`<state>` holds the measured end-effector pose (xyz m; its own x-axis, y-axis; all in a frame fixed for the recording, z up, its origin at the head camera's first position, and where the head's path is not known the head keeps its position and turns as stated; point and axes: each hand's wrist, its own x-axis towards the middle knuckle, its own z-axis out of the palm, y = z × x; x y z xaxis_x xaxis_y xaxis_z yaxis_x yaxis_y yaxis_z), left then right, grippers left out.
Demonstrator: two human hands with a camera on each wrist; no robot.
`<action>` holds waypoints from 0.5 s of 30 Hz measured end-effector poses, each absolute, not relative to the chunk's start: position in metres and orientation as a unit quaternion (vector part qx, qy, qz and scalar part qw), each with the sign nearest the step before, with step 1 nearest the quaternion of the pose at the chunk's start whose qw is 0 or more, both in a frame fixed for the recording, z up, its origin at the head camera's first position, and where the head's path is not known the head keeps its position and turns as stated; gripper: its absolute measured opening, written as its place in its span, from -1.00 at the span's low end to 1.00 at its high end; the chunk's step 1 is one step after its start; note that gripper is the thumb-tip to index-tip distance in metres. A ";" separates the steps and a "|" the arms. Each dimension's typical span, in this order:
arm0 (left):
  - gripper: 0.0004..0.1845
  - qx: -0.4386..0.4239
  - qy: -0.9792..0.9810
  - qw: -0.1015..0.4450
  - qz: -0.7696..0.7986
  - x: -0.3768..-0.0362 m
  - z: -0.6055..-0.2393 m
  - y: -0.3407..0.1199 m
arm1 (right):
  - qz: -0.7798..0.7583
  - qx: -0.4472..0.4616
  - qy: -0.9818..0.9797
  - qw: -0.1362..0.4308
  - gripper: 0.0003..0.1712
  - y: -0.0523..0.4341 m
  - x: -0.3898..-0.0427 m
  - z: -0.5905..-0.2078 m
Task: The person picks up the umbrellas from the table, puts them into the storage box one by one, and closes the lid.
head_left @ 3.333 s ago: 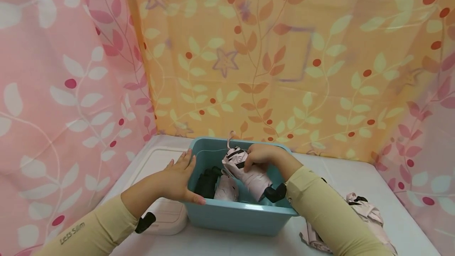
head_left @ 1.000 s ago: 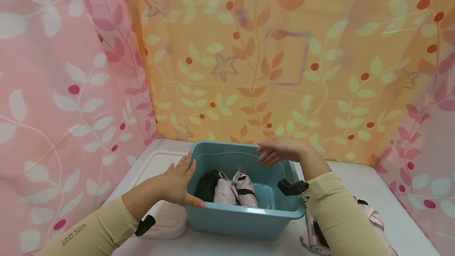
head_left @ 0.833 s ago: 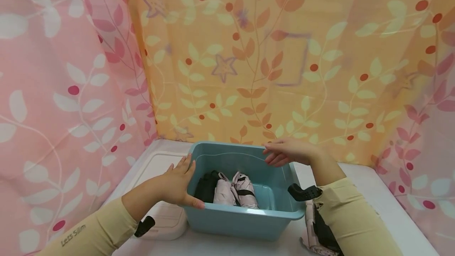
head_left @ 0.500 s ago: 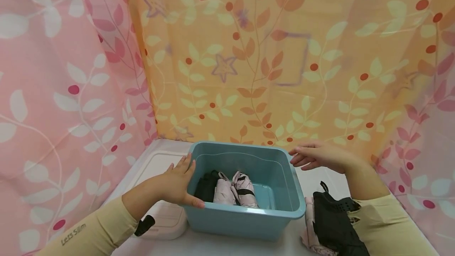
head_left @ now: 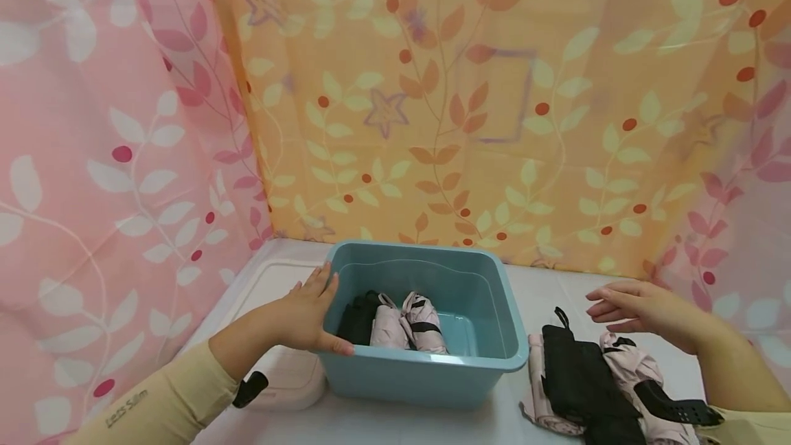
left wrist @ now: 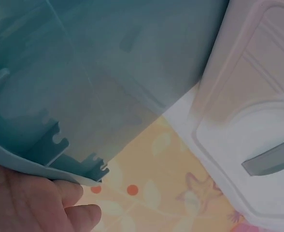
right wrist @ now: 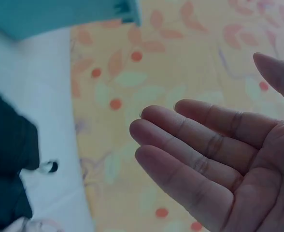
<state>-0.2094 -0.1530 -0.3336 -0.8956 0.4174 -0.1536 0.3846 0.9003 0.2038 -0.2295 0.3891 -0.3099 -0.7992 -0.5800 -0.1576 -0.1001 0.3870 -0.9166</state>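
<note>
Head view shows the left hand (head_left: 307,318) gripping the bin's (head_left: 426,376) left rim, three folded umbrellas (head_left: 395,321) inside, while the empty right hand (head_left: 643,306), fingers relaxed, hovers over the umbrella pile (head_left: 593,390) by the table's right edge, seemingly mid-fetch; grasping one comes next.

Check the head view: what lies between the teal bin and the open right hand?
In the head view, a folded black umbrella lies on the table between the teal bin and the right hand, with pale pink folded umbrellas beside and under it.
</note>
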 end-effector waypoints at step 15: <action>0.37 0.204 0.969 0.103 0.092 -0.209 -0.333 -0.154 | -0.485 -0.047 0.838 0.244 -0.32 0.408 -0.205 -0.382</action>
